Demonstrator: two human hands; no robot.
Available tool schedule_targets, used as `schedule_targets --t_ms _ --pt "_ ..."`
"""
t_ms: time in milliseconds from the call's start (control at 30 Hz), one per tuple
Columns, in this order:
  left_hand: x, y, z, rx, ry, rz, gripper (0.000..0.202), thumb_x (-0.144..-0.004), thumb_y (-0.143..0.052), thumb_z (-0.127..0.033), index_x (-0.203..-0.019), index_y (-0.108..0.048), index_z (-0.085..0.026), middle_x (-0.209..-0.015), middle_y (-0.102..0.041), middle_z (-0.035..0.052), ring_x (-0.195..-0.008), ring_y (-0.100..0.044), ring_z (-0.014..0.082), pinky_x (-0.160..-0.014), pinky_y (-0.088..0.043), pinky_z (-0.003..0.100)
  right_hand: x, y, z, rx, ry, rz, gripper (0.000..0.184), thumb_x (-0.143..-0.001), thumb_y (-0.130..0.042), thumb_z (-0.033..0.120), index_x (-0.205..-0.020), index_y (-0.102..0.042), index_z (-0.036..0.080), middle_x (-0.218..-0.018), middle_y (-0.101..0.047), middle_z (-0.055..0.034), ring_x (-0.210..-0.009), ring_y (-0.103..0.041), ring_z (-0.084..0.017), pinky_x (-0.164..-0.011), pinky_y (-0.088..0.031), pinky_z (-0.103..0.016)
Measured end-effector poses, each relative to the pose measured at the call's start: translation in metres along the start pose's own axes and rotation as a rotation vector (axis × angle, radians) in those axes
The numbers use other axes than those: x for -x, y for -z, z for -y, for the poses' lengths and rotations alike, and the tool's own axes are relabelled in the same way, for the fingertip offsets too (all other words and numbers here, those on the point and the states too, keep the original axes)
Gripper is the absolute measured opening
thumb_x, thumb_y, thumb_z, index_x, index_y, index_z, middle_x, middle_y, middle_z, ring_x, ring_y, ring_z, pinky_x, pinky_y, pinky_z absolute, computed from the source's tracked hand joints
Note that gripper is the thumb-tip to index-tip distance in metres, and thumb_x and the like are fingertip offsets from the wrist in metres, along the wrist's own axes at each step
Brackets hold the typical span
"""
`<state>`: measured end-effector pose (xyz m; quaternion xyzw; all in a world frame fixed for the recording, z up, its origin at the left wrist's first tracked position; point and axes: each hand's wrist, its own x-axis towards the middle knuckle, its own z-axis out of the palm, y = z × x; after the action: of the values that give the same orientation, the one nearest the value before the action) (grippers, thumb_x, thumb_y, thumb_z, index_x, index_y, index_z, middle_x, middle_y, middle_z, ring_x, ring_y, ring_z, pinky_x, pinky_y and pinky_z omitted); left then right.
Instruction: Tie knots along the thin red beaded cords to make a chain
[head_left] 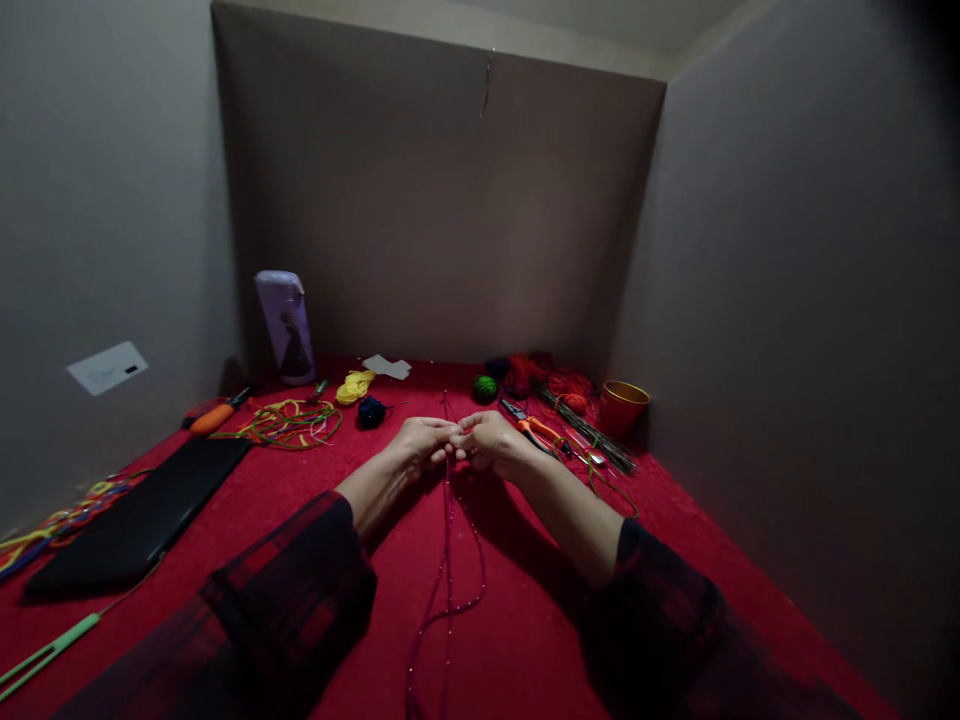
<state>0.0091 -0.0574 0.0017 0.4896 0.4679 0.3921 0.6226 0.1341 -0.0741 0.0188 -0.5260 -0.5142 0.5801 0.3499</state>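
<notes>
My left hand (422, 442) and my right hand (486, 438) meet fingertip to fingertip over the middle of the red cloth. Both are closed in a pinch on a thin purple cord (450, 540) with small shiny specks. Strands of the cord hang down from between the fingers, and a loop of it curves across the cloth towards me. A short end stands out beyond the fingertips. Whatever knot or crossing lies right between the fingers is hidden by them.
Left lie a black flat case (150, 515), tangled coloured cords (289, 422) and orange-handled tool (212, 418); behind, a purple container (286, 325), yellow yarn (355, 387), dark blue ball (370, 412) and green ball (484, 388). Right are orange-handled pliers (536, 428), thin sticks (585, 425) and a red cup (622, 408). Grey walls enclose the table.
</notes>
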Motion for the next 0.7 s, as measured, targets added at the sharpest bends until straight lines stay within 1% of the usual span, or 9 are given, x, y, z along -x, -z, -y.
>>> schedule_targets --t_ms 100,167,300,400,467,533,600,667,700 --pt "-0.001 0.001 0.001 -0.017 -0.009 -0.004 0.011 -0.07 -0.061 -0.019 -0.073 -0.061 -0.008 -0.043 -0.05 -0.0019 -0.028 -0.031 0.0016 -0.032 -0.014 0.018 0.001 0.008 0.0 0.024 -0.003 0.034 0.008 -0.064 -0.051 0.006 -0.065 -0.053 0.014 -0.048 -0.05 0.0009 -0.036 -0.035 -0.005 -0.033 -0.015 -0.018" --pt "-0.001 0.001 0.001 -0.035 -0.017 -0.015 0.009 -0.069 -0.061 -0.017 -0.068 -0.06 -0.008 -0.041 -0.048 -0.0031 -0.027 -0.029 0.0013 -0.031 -0.013 0.018 0.01 0.017 0.002 0.007 -0.007 0.079 0.012 -0.063 -0.052 0.006 -0.071 -0.056 0.013 -0.049 -0.048 0.0024 -0.036 -0.033 -0.004 -0.034 -0.014 -0.017" --pt "0.001 -0.001 0.0 -0.053 -0.02 -0.029 0.011 -0.07 -0.058 -0.014 -0.061 -0.056 -0.009 -0.039 -0.046 -0.0037 -0.026 -0.027 0.001 -0.031 -0.012 0.018 0.055 0.041 0.006 -0.077 -0.045 0.229 0.021 -0.065 -0.055 0.009 -0.085 -0.058 0.014 -0.058 -0.048 0.0039 -0.037 -0.023 -0.002 -0.036 -0.011 -0.016" --pt "0.001 -0.002 0.0 -0.051 -0.021 -0.028 0.012 -0.071 -0.057 -0.013 -0.06 -0.055 -0.008 -0.039 -0.045 -0.0036 -0.026 -0.027 0.0008 -0.031 -0.012 0.018 0.097 0.059 0.006 -0.048 -0.055 0.292 0.022 -0.071 -0.058 0.021 -0.092 -0.06 0.016 -0.058 -0.046 0.0041 -0.037 -0.021 -0.002 -0.035 -0.011 -0.017" --pt "0.001 -0.002 0.001 -0.048 -0.024 -0.023 0.011 -0.071 -0.059 -0.015 -0.063 -0.057 -0.008 -0.04 -0.045 -0.0039 -0.026 -0.027 0.0005 -0.032 -0.012 0.018 0.115 0.067 0.005 0.043 -0.05 0.189 0.022 -0.072 -0.06 0.028 -0.09 -0.061 0.015 -0.055 -0.043 0.0042 -0.037 -0.023 -0.002 -0.034 -0.012 -0.018" --pt "0.0 -0.001 0.001 -0.047 -0.028 -0.016 0.011 -0.071 -0.062 -0.018 -0.067 -0.058 -0.008 -0.04 -0.046 -0.0043 -0.026 -0.026 0.0002 -0.032 -0.012 0.018 0.118 0.066 0.002 0.106 -0.027 0.011 0.024 -0.07 -0.064 0.03 -0.086 -0.06 0.014 -0.056 -0.045 0.0026 -0.039 -0.031 -0.003 -0.034 -0.015 -0.017" --pt "0.0 -0.001 0.001 -0.049 -0.033 -0.012 0.013 -0.07 -0.063 -0.021 -0.07 -0.059 -0.009 -0.04 -0.046 -0.0044 -0.027 -0.027 0.0003 -0.032 -0.012 0.018 0.108 0.054 -0.001 0.061 0.0 -0.11 0.029 -0.066 -0.068 0.026 -0.089 -0.056 0.014 -0.065 -0.051 -0.0009 -0.047 -0.045 -0.007 -0.035 -0.023 -0.017" --pt "0.0 -0.001 0.001 -0.052 -0.041 -0.007 0.014 -0.07 -0.064 -0.022 -0.071 -0.06 -0.009 -0.041 -0.046 -0.0043 -0.027 -0.028 0.0004 -0.032 -0.012 0.018 0.089 0.032 -0.005 -0.085 0.007 -0.115 0.039 -0.063 -0.07 0.021 -0.096 -0.05 0.014 -0.076 -0.055 -0.0048 -0.058 -0.055 -0.011 -0.04 -0.032 -0.018" --pt "0.0 0.0 0.001 -0.054 -0.046 -0.003 0.014 -0.07 -0.064 -0.022 -0.072 -0.06 -0.009 -0.041 -0.047 -0.0043 -0.027 -0.028 0.0003 -0.032 -0.012 0.018 0.079 0.02 -0.007 -0.168 0.001 -0.111 0.042 -0.062 -0.07 0.018 -0.097 -0.047 0.014 -0.076 -0.055 -0.005 -0.06 -0.056 -0.012 -0.04 -0.032 -0.018"
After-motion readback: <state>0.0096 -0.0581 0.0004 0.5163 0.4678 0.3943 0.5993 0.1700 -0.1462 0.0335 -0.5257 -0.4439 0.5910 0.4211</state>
